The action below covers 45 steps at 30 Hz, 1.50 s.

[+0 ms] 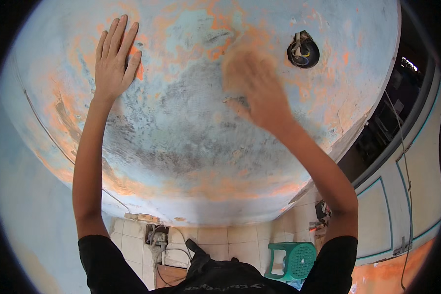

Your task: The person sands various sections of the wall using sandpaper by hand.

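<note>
Patchy blue-orange wall (181, 137) under left hand (113, 61) and blurred right hand (252, 83)

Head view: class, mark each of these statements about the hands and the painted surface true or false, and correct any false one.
1. The left hand lies flat, fingers spread, on the worn blue and orange surface. True.
2. The right hand is sharp and motionless. False: it is blurred.
3. A dark round hole with wires sits to the right of the right hand. True.
4. The plastic stool below is red. False: it is green.
5. Both sleeves are white. False: they are black.
</note>
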Each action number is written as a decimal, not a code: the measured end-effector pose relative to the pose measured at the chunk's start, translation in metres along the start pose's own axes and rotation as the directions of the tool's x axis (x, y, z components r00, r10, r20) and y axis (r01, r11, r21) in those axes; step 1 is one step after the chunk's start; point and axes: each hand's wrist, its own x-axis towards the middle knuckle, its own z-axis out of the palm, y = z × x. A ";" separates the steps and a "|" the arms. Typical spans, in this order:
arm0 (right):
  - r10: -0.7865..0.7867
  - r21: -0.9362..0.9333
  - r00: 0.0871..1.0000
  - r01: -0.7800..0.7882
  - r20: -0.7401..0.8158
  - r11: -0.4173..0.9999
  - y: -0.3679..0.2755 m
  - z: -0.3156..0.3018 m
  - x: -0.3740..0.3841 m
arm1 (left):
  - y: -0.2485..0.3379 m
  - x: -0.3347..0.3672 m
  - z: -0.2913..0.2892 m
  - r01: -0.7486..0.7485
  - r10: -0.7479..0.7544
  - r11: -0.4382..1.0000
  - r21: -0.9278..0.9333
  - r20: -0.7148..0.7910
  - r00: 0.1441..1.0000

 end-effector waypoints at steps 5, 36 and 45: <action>-0.058 0.150 0.955 0.014 0.289 0.989 0.006 -0.013 -0.037 | 0.004 -0.010 -0.004 0.039 -0.039 0.999 0.013 0.046 0.998; 0.312 -0.420 0.940 -0.231 0.135 0.878 0.068 -0.062 -0.165 | 0.087 -0.073 0.003 0.131 -0.129 0.991 -0.026 0.058 0.990; 0.636 -0.217 0.759 -0.649 -0.135 0.729 0.028 -0.072 -0.096 | 0.088 -0.072 0.004 0.135 -0.133 0.991 -0.020 0.060 0.989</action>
